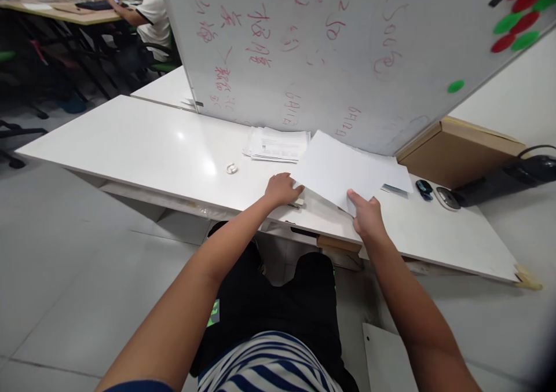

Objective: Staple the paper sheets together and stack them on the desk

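The right hand (368, 213) has a firm grip on a blank white sheet of paper (332, 169), its thumb laid on top along the near edge; whether more than one sheet is pinched there cannot be told. The paper lies at a slant over the middle of the white bench (143, 137), in front of the whiteboard (278, 44), with its left corner just beside the fingers of the left hand. The left hand (281, 189) is palm down at the near edge of the bench, over a small pale object (297, 203) mostly hidden beneath it; whether its grip is closed on that object cannot be told. Beyond the left hand, a stack of printed sheets (280, 145) lies close to the foot of the whiteboard, its right end next to the blank paper. A small white ring-shaped object (231, 168) lies to the left of the left hand. To the right of the paper are a small dark glossy object (424, 189), a round silver-rimmed object (447, 198), a black bottle (508, 178) lying on its side and a brown cardboard box (469, 149). Red handwriting covers much of the whiteboard, and red and green round magnets (515, 24) cluster towards its upper right.
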A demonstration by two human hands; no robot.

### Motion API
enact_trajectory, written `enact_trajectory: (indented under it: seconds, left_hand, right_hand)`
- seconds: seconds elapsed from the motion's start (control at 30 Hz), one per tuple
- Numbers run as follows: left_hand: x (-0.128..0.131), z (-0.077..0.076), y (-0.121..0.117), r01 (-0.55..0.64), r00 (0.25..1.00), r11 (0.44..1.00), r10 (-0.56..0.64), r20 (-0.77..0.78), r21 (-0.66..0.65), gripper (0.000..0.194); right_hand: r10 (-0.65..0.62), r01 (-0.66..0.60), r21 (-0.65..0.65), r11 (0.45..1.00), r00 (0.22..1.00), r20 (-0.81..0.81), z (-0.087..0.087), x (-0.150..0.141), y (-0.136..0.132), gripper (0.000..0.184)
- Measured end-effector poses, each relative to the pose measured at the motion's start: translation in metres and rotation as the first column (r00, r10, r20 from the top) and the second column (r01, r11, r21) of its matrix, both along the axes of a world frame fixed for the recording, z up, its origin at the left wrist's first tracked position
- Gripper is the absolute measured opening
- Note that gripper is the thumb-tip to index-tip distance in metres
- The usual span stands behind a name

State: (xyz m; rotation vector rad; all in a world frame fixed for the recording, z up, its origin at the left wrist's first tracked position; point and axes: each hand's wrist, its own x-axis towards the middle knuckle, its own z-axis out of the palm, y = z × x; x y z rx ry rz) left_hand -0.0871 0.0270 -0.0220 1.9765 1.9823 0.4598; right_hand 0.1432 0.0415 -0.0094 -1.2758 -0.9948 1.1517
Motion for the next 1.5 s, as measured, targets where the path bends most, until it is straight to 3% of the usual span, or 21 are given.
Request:
enact_trajectory:
  seconds: [0.17, 0.33, 0.57, 0.67, 0.73, 0.83, 0.97, 1.07, 1.17, 1.27, 1.5]
  left_hand:
    - [0.000, -0.006, 0.003, 0.008, 1.000, 1.000, -0.008, 0.024, -0.005, 0.061]
    - [0.000, -0.006, 0.001, -0.016, 0.997, 1.000, 0.016, 0.070, 0.009, 0.056]
    - [0.001, -0.008, 0.000, -0.028, 0.997, 0.999, 0.027, 0.068, 0.019, 0.053]
    - [0.003, -0.009, -0.002, -0.036, 0.999, 0.999, 0.035, 0.033, 0.032, 0.051]
    - [0.004, -0.009, -0.003, -0.029, 1.000, 0.999, 0.028, 0.014, 0.037, 0.050]
    - [0.003, -0.008, -0.006, -0.034, 0.999, 0.998, 0.034, 0.000, 0.053, 0.050]
    - [0.003, -0.006, -0.004, -0.042, 0.998, 0.998, 0.044, -0.039, 0.050, 0.048]
    - [0.004, -0.004, 0.001, -0.031, 0.997, 0.999, 0.033, -0.069, 0.030, 0.050]
    - [0.008, -0.001, 0.006, -0.028, 0.994, 1.000, 0.028, -0.103, 0.007, 0.050]
    - [0.011, 0.001, 0.010, -0.024, 0.991, 1.000, 0.022, -0.134, -0.014, 0.049]
    - [0.014, 0.004, 0.013, -0.027, 0.988, 0.999, 0.020, -0.152, -0.040, 0.050]
  right_hand:
    - [0.165, -0.147, -0.134, 0.980, 0.977, 0.132, 0.012, -0.047, 0.073, 0.028]
    - [0.337, -0.294, -0.180, 0.939, 0.893, 0.298, 0.016, -0.104, 0.128, 0.027]
    - [0.338, -0.283, -0.184, 0.941, 0.802, 0.493, 0.009, -0.163, 0.165, 0.036]
    - [0.286, -0.289, -0.096, 0.952, 0.742, 0.606, 0.014, -0.166, 0.173, 0.062]
    - [0.140, -0.263, 0.049, 0.963, 0.652, 0.745, 0.015, -0.160, 0.175, 0.082]
    - [-0.099, -0.293, 0.255, 0.921, 0.456, 0.884, 0.008, -0.135, 0.167, 0.080]
    - [-0.229, -0.342, 0.313, 0.886, 0.265, 0.937, -0.016, -0.073, 0.143, 0.064]
    - [-0.255, -0.274, 0.298, 0.914, 0.182, 0.950, -0.037, -0.014, 0.129, 0.061]
    - [-0.190, -0.189, 0.214, 0.958, 0.141, 0.972, -0.053, 0.038, 0.124, 0.061]
    - [-0.129, -0.155, 0.153, 0.976, 0.151, 0.980, -0.061, 0.066, 0.125, 0.059]
    - [-0.177, -0.118, 0.205, 0.972, 0.212, 0.961, -0.059, 0.063, 0.122, 0.059]
